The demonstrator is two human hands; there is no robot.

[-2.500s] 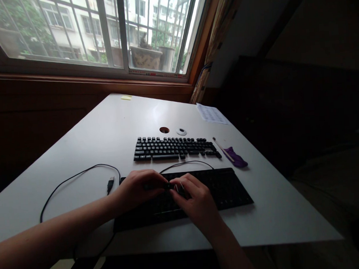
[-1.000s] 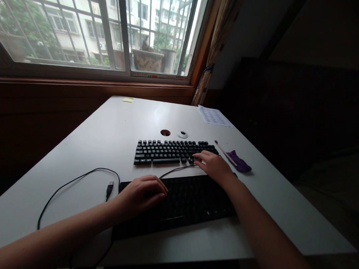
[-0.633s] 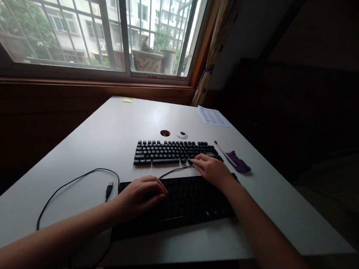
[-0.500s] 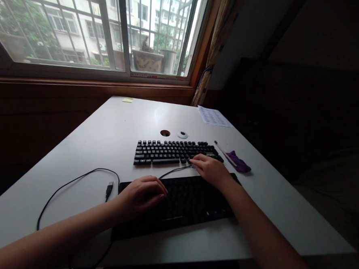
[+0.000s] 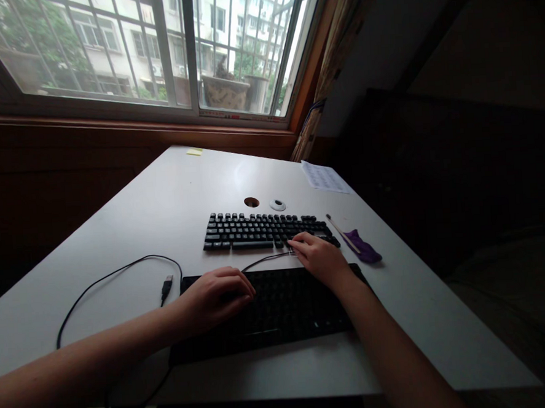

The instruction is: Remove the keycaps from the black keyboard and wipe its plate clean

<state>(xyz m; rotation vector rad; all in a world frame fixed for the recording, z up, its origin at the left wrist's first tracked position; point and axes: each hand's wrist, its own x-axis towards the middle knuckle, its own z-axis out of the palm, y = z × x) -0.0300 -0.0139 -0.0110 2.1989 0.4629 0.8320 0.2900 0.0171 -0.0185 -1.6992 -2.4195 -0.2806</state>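
Note:
My right hand (image 5: 317, 253) reaches over the front keyboard to the bottom row of black keycaps (image 5: 251, 230) set out in keyboard order. Its thumb and index finger pinch at a keycap there. Some thin pale wire pieces (image 5: 292, 252) show just under those fingers; I cannot tell whether the hand holds them. My left hand (image 5: 220, 293) lies curled over the left part of the black keyboard (image 5: 283, 308), fingers together and thumb tucked near them. Its palm side is hidden. The front keyboard is dark, and its individual keys are hard to make out.
A black cable with a USB plug (image 5: 167, 287) loops at the left. To the right lie a thin brush-like stick (image 5: 343, 233) and a purple cloth (image 5: 365, 247). Farther back are a round desk hole (image 5: 251, 202), a white ring (image 5: 278, 205), a printed sheet (image 5: 325, 177) and a yellow note (image 5: 194, 151).

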